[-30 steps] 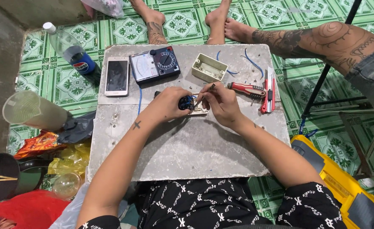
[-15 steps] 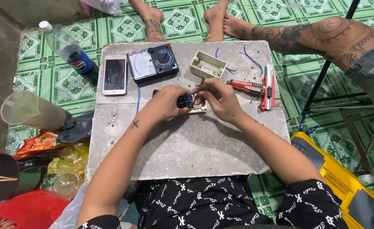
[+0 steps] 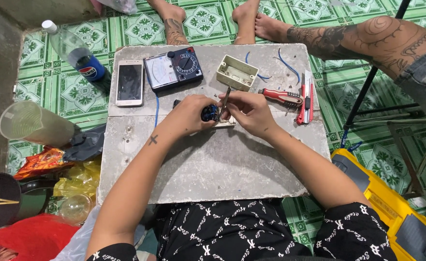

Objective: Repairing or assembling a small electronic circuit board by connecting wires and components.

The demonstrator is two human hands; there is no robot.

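— What has changed against the frame from half a second back?

— Very little. Both hands stay at the middle of the grey table (image 3: pixel 213 169), on the same small dark blue part (image 3: pixel 210 113). The thin tool (image 3: pixel 225 100) in the right hand stands a touch more upright, its tip rising toward the cream box (image 3: pixel 237 73). Everything else lies where it did.

— How are the 2 hands posed?

— The left hand (image 3: pixel 189 112) comes in from the left, knuckles up, its fingers clenched around the dark blue part and holding it just above the tabletop. The right hand (image 3: pixel 250 110) meets it from the right, fingers pinching the thin tool, whose lower end sits at the part. Both forearms slant in from the near edge of the table.

— And around them?

— A pale flat plate (image 3: pixel 226 123) lies under the hands. Behind them sit a white phone (image 3: pixel 129 82), an analogue meter (image 3: pixel 173 68) and the cream box; to the right, a red-handled screwdriver (image 3: pixel 281 97) and red cutters (image 3: pixel 307 96). Another person's tattooed legs rest on the green tiled floor (image 3: pixel 72 92) beyond the table.
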